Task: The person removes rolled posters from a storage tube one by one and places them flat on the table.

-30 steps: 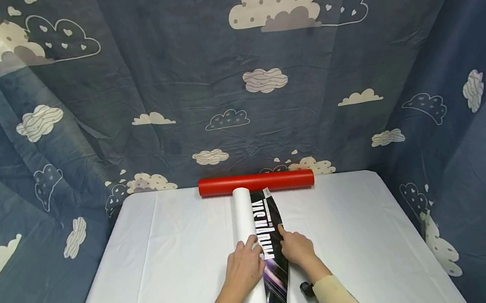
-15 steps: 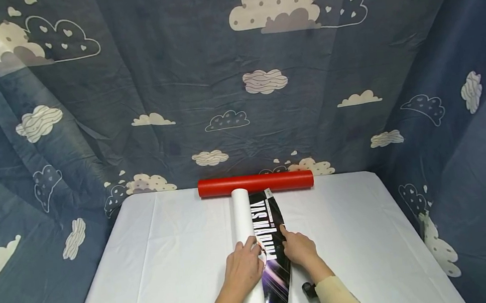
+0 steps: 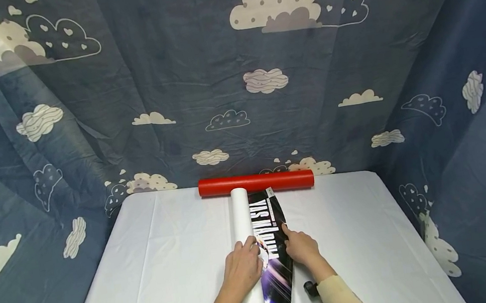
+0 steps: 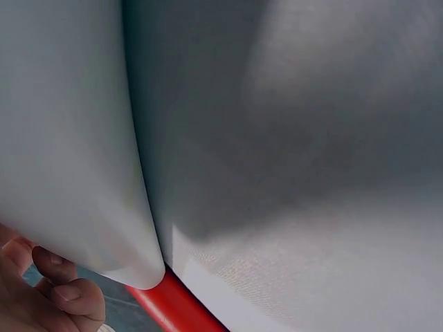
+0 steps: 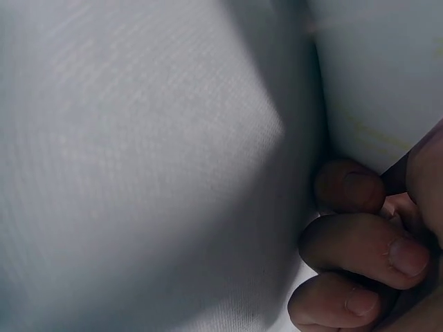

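A rolled poster (image 3: 242, 217) lies lengthwise on the white table, its plain white back outward. Along its right side a strip of the printed face (image 3: 274, 279) shows, black and purple with white lettering. My left hand (image 3: 241, 268) lies over the middle of the roll, fingertips curled over its right side onto the print. With my right hand (image 3: 301, 248) I pinch the poster's free right edge, thumb on the printed side. The left wrist view has the white roll (image 4: 62, 138) close up; in the right wrist view, curled fingers (image 5: 360, 249) sit under the sheet (image 5: 381, 76).
A red tube (image 3: 256, 182) lies crosswise at the table's (image 3: 174, 261) back edge, just beyond the roll's far end. A small black object (image 3: 311, 288) is beside the right sleeve. Dark blue cloud-patterned cloth (image 3: 196, 66) hangs behind and at both sides.
My right hand has moved slightly right with the poster's edge, and the roll has shifted slightly left. The printed strip between them is wider, with more of the picture showing near my left fingertips.
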`<state>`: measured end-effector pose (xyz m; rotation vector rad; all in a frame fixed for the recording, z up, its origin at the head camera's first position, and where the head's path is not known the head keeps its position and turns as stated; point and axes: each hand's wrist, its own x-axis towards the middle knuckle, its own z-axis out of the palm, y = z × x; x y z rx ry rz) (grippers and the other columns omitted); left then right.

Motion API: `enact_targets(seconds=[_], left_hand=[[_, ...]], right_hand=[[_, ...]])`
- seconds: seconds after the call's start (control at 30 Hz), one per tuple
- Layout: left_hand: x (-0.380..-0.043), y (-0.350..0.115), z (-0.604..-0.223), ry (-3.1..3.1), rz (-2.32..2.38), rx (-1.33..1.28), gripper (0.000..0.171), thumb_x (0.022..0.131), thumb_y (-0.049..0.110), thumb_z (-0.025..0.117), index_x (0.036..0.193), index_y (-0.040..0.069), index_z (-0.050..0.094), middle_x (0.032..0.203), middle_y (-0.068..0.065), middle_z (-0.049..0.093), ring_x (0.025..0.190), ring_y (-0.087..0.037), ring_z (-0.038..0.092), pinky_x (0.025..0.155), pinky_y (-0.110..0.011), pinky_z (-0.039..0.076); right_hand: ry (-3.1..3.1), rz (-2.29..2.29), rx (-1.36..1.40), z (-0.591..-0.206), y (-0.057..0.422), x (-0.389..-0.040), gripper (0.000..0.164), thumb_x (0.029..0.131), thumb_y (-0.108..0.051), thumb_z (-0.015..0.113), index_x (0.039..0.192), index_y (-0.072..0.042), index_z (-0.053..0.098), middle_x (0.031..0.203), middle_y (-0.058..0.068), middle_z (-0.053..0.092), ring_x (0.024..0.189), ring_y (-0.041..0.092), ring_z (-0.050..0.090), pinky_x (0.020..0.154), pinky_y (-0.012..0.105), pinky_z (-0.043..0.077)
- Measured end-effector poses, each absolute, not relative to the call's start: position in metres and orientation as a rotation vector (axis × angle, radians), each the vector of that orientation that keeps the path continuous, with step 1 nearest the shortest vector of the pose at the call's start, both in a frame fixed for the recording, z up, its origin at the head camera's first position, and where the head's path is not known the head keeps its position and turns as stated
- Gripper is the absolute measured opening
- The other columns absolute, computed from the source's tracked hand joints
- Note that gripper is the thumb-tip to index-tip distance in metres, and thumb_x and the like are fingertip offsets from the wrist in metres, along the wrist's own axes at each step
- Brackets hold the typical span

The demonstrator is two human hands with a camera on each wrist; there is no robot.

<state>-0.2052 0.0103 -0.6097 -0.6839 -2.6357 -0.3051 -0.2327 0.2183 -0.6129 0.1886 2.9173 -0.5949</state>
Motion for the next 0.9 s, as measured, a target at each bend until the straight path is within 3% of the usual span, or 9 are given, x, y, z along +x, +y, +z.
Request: enact_targets(seconds=[0.47,0.9], left_hand=[[-0.206,0.011,-0.611,-2.65,-0.284,-0.686,0.01,0.088,0.026,0.076,0.089,0.016,0.074,0.118,0.006,0.068,0.073,-0.015,0.05,0.047,-0.023,0.034],[-0.205,0.009,-0.608,-2.648,-0.284,-0.685,0.018,0.084,0.026,0.079,0.098,0.014,0.076,0.113,0.005,0.067,0.07,-0.014,0.045,0.046,-0.025,0.034]], right_hand=[[2.923,-0.598,0.19,-0.612,0.226,-0.233,0.057,0.1,-0.016,0.062,0.157,-0.014,0.054,0.129,0.026,0.073,0.111,0.046,0.071,0.084,0.061,0.058],[2.917,-0.589,0.211,-0.612,0.232,-0.232,0.057,0.101,-0.016,0.062,0.157,-0.015,0.053,0.129,0.026,0.073,0.109,0.046,0.071,0.082,0.061,0.058]])
